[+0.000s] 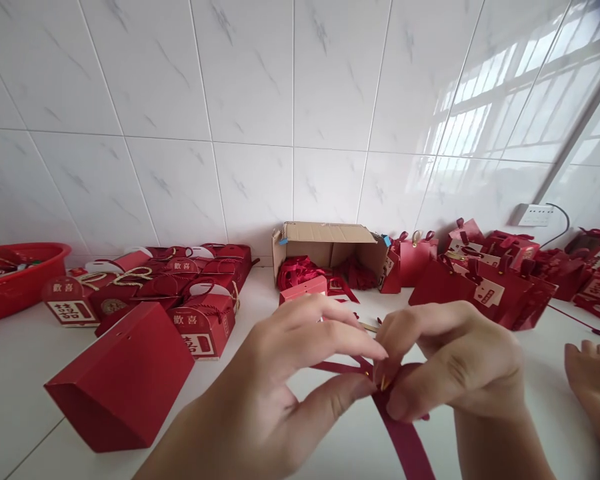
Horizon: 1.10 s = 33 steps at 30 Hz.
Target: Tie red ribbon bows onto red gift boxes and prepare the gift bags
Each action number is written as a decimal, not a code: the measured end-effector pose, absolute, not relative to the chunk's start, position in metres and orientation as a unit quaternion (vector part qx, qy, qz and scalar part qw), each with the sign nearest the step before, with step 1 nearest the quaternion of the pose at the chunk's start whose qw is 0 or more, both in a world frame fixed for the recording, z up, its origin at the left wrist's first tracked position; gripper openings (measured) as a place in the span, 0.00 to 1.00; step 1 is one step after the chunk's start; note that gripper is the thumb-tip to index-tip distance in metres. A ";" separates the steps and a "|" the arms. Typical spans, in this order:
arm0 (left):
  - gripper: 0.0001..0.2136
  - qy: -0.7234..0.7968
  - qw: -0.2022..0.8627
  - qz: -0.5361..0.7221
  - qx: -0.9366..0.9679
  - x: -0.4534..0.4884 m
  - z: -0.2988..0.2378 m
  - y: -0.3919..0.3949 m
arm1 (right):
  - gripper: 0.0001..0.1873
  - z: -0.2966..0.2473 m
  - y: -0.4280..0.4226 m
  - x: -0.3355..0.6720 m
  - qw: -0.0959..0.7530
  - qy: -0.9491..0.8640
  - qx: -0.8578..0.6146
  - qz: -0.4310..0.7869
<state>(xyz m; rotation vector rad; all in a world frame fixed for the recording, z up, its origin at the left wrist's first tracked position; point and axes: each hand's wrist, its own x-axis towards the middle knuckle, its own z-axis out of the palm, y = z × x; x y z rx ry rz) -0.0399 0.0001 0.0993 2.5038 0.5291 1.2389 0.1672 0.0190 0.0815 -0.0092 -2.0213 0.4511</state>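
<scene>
Red card makes the gift box [125,377] near the left side of the table [10,387]. In front of the carton [325,233] at the back edge, from afar I see my left hand [290,380] touch a dark ribbon [405,433]; I can't tell if it pinches. My right hand [445,353] nips the ribbon, nearly closed. I think I'm shaping it; the next move wants small, steady pinches.

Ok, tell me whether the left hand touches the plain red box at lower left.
Apart. The head view shows white tabletop between the left hand and the plain red box.
</scene>
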 end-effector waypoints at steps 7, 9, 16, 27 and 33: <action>0.09 0.138 0.177 0.404 0.887 -0.042 0.099 0.003 | 0.07 0.082 0.021 0.162 0.489 -0.840 0.038 0.234; 0.08 0.136 0.174 0.402 0.889 -0.043 0.100 0.003 | 0.07 0.081 0.022 0.162 0.487 -0.840 0.042 0.236; 0.08 0.136 0.193 0.389 0.890 -0.045 0.097 0.004 | 0.10 0.081 0.023 0.155 0.502 -0.833 0.049 0.226; 0.08 0.165 0.092 0.484 0.855 -0.041 0.093 0.010 | 0.07 0.080 0.020 0.151 0.567 -0.813 -0.008 0.131; 0.07 0.180 0.067 0.575 0.795 -0.031 0.088 0.018 | 0.13 0.076 0.027 0.149 0.608 -0.790 -0.045 0.066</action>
